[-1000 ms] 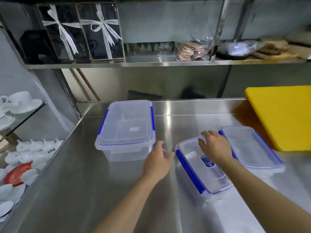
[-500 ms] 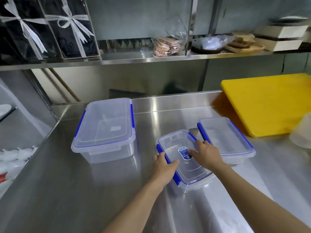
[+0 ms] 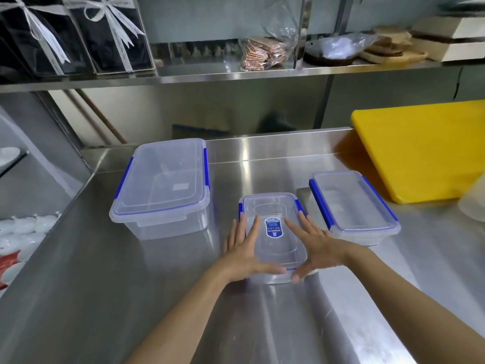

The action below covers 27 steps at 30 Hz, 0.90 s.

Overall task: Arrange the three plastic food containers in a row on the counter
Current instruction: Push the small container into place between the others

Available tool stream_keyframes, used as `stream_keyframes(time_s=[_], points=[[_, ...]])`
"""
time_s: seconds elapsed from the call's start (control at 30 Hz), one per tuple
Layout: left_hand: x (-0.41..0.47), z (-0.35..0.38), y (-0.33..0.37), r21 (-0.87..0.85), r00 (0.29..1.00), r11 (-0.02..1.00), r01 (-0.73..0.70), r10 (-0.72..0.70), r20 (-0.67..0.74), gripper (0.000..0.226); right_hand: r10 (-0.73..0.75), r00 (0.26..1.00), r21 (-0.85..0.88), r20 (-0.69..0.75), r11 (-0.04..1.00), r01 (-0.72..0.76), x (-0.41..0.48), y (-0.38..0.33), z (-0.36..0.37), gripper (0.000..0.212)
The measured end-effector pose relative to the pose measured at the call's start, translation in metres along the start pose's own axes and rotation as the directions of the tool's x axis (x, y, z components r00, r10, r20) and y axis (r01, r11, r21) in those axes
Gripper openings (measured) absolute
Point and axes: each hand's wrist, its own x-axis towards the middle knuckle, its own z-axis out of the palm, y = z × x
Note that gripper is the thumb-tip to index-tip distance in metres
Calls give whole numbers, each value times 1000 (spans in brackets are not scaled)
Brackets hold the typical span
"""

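Three clear plastic containers with blue clips stand on the steel counter [image 3: 78, 298]. The large container [image 3: 162, 185] is at the left. The small container [image 3: 273, 232], with a blue label on its lid, is in the middle. The medium container [image 3: 354, 206] is at the right. My left hand [image 3: 242, 250] lies flat against the small container's left side, fingers straight, thumb under its near edge. My right hand [image 3: 312, 245] presses its right side the same way. Together the two hands clamp the small container between them.
A yellow cutting board [image 3: 425, 148] lies at the right, with a blurred pale object [image 3: 472, 203] at the frame's edge. A steel shelf [image 3: 236, 74] above holds ribboned dark boxes, a bag of wafers and wooden ware. White dishes [image 3: 21, 232] sit below on the left.
My left hand came over to the small container and both hands now clamp its sides. The container has turned from slanted to square with the counter, between the other two.
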Motion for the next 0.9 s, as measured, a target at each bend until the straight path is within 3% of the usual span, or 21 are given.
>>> stream_keyframes(time_s=[0.1, 0.23, 0.37, 0.5, 0.57, 0.73, 0.9], points=[[1, -1, -5, 173, 995, 983, -55, 40, 88, 130, 1, 1000, -91, 28, 996, 2, 3, 8, 2, 134], [8, -6, -9, 300, 997, 952, -64, 47, 65, 124, -19, 1000, -95, -18, 995, 18, 8, 11, -1, 128], [18, -15, -4, 312, 981, 947, -74, 125, -146, 99, -44, 991, -56, -125, 998, 37, 14, 6, -17, 112], [39, -13, -5, 424, 886, 902, -77, 257, -386, 53, -30, 968, -105, -250, 994, 4, 36, 0, -36, 83], [51, -14, -6, 444, 855, 896, -35, 256, -451, 43, -39, 960, -123, -278, 992, 5, 55, 0, -42, 74], [82, -24, -11, 459, 828, 884, 86, 192, -526, 51, -53, 943, -149, -328, 989, 4, 101, 0, -61, 60], [113, -46, -20, 443, 944, 879, 175, -21, -330, 88, -25, 932, -163, -363, 986, -37, 142, -6, -82, 61]])
